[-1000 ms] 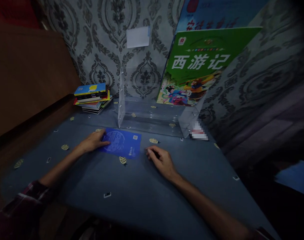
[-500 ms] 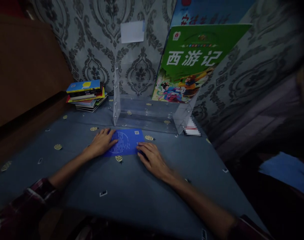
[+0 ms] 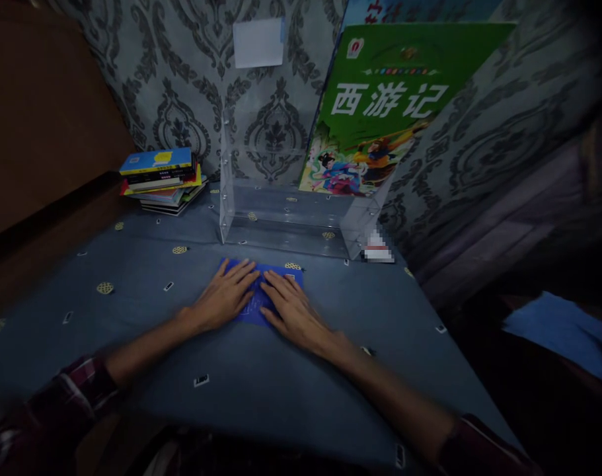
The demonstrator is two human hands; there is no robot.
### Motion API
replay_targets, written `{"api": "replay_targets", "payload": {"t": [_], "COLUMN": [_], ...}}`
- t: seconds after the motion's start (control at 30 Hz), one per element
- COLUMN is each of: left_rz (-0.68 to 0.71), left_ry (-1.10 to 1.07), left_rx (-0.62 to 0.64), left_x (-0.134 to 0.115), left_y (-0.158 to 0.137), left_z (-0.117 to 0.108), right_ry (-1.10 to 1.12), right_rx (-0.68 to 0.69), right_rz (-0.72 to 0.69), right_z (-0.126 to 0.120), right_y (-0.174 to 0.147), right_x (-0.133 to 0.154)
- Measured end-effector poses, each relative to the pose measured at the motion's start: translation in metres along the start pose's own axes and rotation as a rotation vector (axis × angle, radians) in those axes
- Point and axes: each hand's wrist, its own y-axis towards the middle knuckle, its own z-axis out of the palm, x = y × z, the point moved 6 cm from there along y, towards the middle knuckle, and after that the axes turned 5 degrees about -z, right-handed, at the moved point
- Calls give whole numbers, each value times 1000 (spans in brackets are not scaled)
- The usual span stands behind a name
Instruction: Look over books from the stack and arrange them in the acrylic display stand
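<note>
A blue printed card or leaflet (image 3: 254,308) lies flat on the patterned tablecloth (image 3: 261,390), in front of a clear acrylic rack. My left hand (image 3: 226,295) rests palm down over its left part, fingers stretched out. Over the right part lies my right hand (image 3: 295,307), also flat with the fingers apart. The fingertips of both hands come close together near the card's middle and hide much of its print.
Behind the hands stands the clear acrylic rack (image 3: 285,235), with a green picture book (image 3: 380,145) leaning at its right side. A stack of books (image 3: 159,178) sits at the back left. Blue cloth (image 3: 563,330) lies off to the right.
My left hand has moved right, further onto the blue card, and both hands are now closer together. The card appears shifted a little to the right and covered more.
</note>
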Motion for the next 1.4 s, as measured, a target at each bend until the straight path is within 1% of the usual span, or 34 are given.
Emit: {"api": "replay_targets", "payload": {"t": [0.07,0.13,0.2,0.33,0.43,0.53,0.67,0.73,0.87,0.97,1.07,1.17,1.27,1.4], "left_rz": [44,36,-15,-179,-226,-217,-223,-227,-224,-214,-145,-74,-74,-68], "left_ry": [-14,-8,29,125,139,128,130,128,107,110,95,61,52,21], "left_rx": [22,50,66,58,43,31,31,22,10,21,48,80,111,165], "left_x": [-11,-12,-4,25,37,36,34,34,35,35,32,31,37,42], "left_y": [-1,0,1,1,-1,-2,-4,-4,-5,-5,-8,-18,-35,-52], "left_z": [2,3,1,-9,-14,-14,-13,-12,-11,-12,-16,-18,-18,-17], "right_ry": [-2,-10,-17,-17,-7,-20,-104,-129,-142,-143,-138,-128,-118,-113], "right_rx": [29,52,80,120,116,115,112,94,57,70,84,82,90,87], "right_rz": [26,51,66,73,69,90,205,235,239,257,262,263,273,249], "right_z": [6,9,10,10,6,1,-7,-8,-7,-6,-6,-7,-7,-6], "right_y": [0,-1,0,1,2,2,-4,-8,-13,-13,-12,-12,-13,-14], "right_x": [-3,-5,-5,-4,-5,-10,-25,-30,-32,-31,-30,-30,-30,-30]}}
